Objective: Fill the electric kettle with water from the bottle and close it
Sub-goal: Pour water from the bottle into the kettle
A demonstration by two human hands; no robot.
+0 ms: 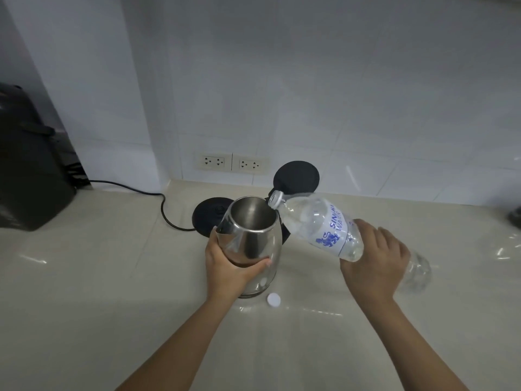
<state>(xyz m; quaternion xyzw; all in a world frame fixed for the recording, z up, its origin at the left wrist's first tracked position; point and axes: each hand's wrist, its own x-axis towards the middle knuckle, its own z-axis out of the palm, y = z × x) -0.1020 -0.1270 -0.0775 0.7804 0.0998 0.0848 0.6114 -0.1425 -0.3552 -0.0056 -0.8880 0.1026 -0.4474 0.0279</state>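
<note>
A steel electric kettle (253,224) stands on the beige counter (112,277) with its black lid (296,176) flipped up and open behind it. My left hand (229,266) wraps around the kettle's body from the near left. My right hand (375,261) grips a clear plastic water bottle (318,224) with a white and blue label, tilted so its open neck rests at the kettle's far right rim. The bottle's white cap (274,299) lies on the counter just in front of the kettle.
The kettle's black round base (210,215) sits behind it, its black cord (158,197) running left along the counter. Two wall sockets (231,162) are on the tiled wall. A large black appliance (31,165) stands at the far left. A dark object (516,217) shows at the right edge.
</note>
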